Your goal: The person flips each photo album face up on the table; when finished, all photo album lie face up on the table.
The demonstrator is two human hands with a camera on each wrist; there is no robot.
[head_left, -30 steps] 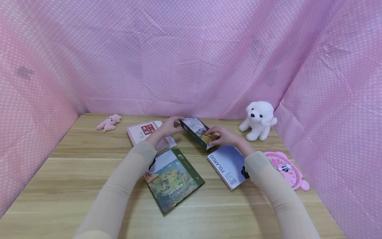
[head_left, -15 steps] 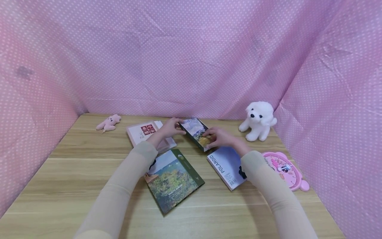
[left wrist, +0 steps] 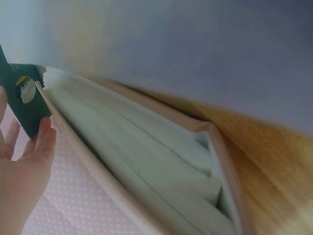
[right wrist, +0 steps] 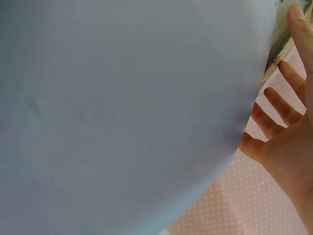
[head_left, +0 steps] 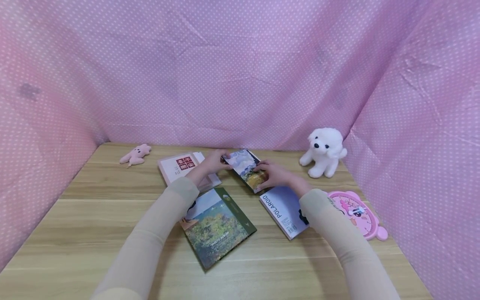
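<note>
In the head view a small photo album (head_left: 243,166) with a painted landscape cover is between both hands at the back middle of the table. My left hand (head_left: 213,162) grips its left corner; in the left wrist view those fingers (left wrist: 44,137) meet its dark green spine (left wrist: 23,95). On its right side my right hand (head_left: 275,174) holds it, fingers over the cover. The right wrist view shows the thumb (right wrist: 297,19) at the album's edge (right wrist: 279,46). A pale pink album (head_left: 172,168) lies under the left wrist. A white POLAROID album (head_left: 283,210) lies below the right.
Nearer the front, a larger green-spined photo album (head_left: 221,233) lies flat on the wooden table (head_left: 112,233). A pink clock (head_left: 356,214) lies at the right, and a white plush dog (head_left: 324,152) sits behind it. A small pink plush toy (head_left: 136,155) lies back left.
The small album held by both hands has turned flatter and come slightly towards me, its green spine now showing less. The other things stay put.
</note>
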